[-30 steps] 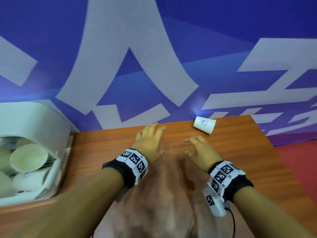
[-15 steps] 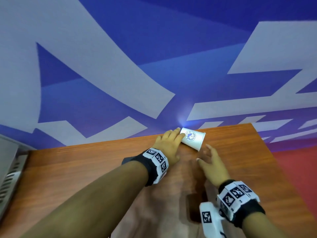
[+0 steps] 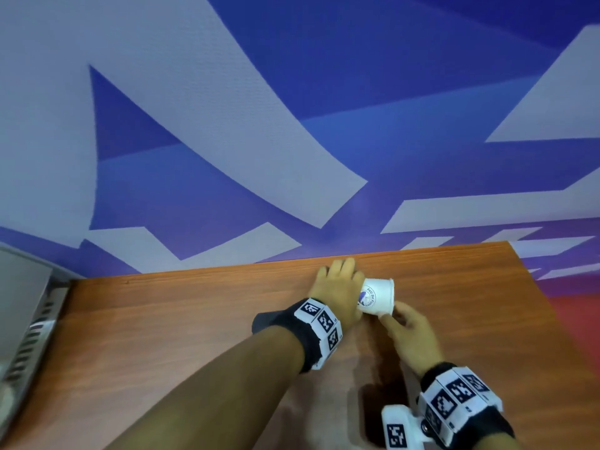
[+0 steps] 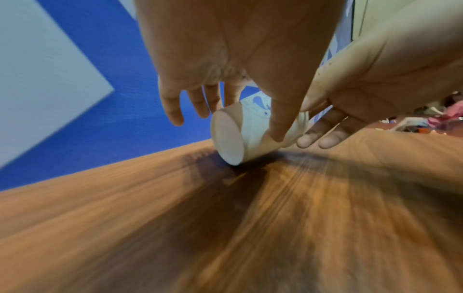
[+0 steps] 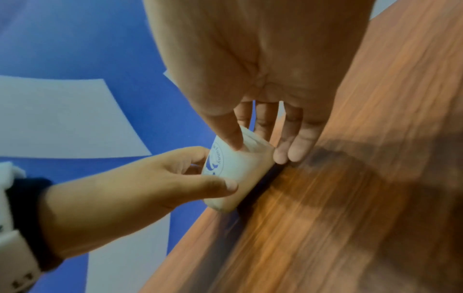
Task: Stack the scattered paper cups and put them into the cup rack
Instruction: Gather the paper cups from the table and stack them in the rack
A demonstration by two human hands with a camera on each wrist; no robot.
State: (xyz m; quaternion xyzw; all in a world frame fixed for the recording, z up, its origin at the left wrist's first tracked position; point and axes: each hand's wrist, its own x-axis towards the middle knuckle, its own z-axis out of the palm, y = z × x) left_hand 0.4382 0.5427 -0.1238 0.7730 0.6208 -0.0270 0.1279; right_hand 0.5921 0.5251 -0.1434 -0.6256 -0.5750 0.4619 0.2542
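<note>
Your left hand [image 3: 337, 295] has its thumb and fingers [image 4: 278, 126] curled round the paper cup [image 3: 378, 296], gripping its base end; the cup lies on its side, tilted, on the wooden surface [image 3: 162, 336] near the far edge by the blue-and-white wall [image 3: 227, 141]; your right hand [image 3: 410, 332] pinches the rim end, thumb on top, fingers [image 5: 293, 150] underneath; a grey appliance [image 3: 22, 306] sits far left.

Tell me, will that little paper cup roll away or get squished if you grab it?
The paper cup lies on its side on the smooth wooden table, so it could probably roll. It looks thin and empty, likely light and easy to squish. The left hand and right hand pinch it, which should stop it.
</note>
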